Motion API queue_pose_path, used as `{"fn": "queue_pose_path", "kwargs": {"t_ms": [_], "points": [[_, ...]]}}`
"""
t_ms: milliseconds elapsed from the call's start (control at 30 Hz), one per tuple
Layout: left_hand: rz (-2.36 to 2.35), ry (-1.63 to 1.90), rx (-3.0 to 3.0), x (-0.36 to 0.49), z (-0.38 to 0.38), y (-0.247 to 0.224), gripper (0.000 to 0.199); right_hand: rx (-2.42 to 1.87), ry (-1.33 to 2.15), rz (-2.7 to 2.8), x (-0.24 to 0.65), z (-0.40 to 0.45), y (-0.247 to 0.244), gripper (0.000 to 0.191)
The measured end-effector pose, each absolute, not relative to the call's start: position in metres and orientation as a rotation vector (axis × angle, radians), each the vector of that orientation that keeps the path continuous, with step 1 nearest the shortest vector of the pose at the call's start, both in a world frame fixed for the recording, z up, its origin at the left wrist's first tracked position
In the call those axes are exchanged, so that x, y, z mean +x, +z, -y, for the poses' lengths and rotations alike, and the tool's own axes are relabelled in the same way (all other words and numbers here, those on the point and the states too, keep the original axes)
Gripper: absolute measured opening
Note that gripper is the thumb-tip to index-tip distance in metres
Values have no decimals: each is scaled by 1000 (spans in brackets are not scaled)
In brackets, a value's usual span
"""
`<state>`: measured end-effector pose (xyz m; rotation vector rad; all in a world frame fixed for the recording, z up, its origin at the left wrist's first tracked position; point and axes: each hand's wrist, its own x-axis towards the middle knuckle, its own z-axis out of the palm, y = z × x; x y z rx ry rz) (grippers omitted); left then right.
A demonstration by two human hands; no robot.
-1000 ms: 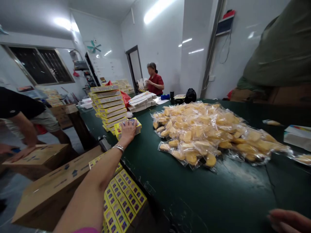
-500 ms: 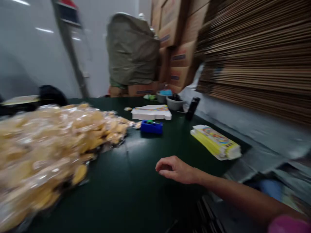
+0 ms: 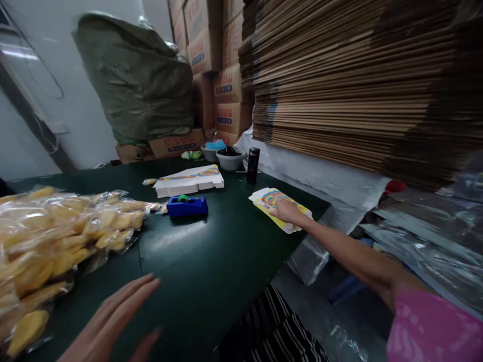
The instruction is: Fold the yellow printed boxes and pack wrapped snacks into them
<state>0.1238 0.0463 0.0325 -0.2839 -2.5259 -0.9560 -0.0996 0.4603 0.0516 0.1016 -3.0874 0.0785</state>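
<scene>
My right hand (image 3: pixel 287 211) lies palm down on a flat, folded yellow printed carton (image 3: pixel 268 199), pressing on it without gripping. My left hand (image 3: pixel 113 317) is open with spread fingers, low over the dark green table (image 3: pixel 211 261). It is nearest to a large heap of clear bags of yellow food pieces (image 3: pixel 64 236), and touches nothing I can make out. A blue tape dispenser (image 3: pixel 187 206) and a flat white carton with a coloured stripe (image 3: pixel 188 182) lie between my hands.
A tall stack of flattened cardboard (image 3: pixel 350 85) rises beyond the table's right edge, above white sheeting (image 3: pixel 309 181). Further back stand a black flask (image 3: pixel 252 165), a grey bowl (image 3: pixel 228 159), stacked cartons (image 3: pixel 226 100) and a large green sack (image 3: pixel 132 80).
My view has swung right, away from the yellow box stacks and the co-worker. My right hand has come forward from curled above the table onto the folded yellow carton. My left hand has entered the lower left.
</scene>
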Motion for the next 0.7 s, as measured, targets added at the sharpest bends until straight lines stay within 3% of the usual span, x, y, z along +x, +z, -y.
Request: {"fn": "queue_pose_path", "kwargs": {"t_ms": [67, 133, 200, 267, 400, 500, 600, 700], "points": [[2626, -1286, -258, 119, -76, 41, 52, 190, 37, 3042, -88, -455, 49, 27], [2537, -1901, -141, 99, -114, 46, 54, 364, 26, 2962, -69, -438, 48, 25], [2148, -2491, 166, 73, -145, 43, 61, 643, 47, 2855, -42, -408, 43, 25], [1732, -2802, 396, 51, -159, 34, 55, 985, 107, 2735, -13, -374, 30, 21], [1394, -2738, 453, 46, -142, 8, 42, 1390, 349, 2436, 20, -328, 16, 20], [1385, -2681, 470, 63, -123, 0, 45, 1196, 640, 2451, 0, -319, 30, 45], [1541, -2604, 467, 78, -104, 2, 48, 1099, 804, 2714, -28, -312, 46, 21], [1816, -1923, 597, 93, -89, 5, 46, 1203, 797, 2794, -33, -299, 54, 12]]}}
